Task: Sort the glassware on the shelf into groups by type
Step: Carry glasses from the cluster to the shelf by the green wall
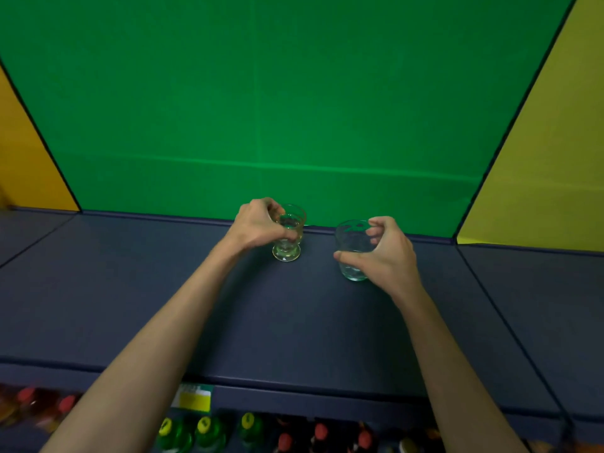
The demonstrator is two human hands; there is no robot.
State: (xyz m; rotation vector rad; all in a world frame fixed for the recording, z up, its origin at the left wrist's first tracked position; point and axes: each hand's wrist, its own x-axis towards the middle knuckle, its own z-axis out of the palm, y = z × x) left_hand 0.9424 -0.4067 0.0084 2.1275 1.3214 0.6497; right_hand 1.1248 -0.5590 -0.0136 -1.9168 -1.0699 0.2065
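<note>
Both grips are curled round glassware: left hand holds a small footed glass, right hand a clear tumbler; both look empty, standing apart on the dark shelf near its green back wall

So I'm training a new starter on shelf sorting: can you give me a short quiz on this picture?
1. True or false: the left hand grips the footed glass.
2. Which glass does the right hand hold? A) a straight tumbler B) a tall flute C) a mug
3. Fill in: behind the dark shelf, the back panel is coloured ____.

Key
1. True; its fingers curl round the bowl, and the foot looks to rest on the shelf.
2. A, the tumbler.
3. Green.
</note>
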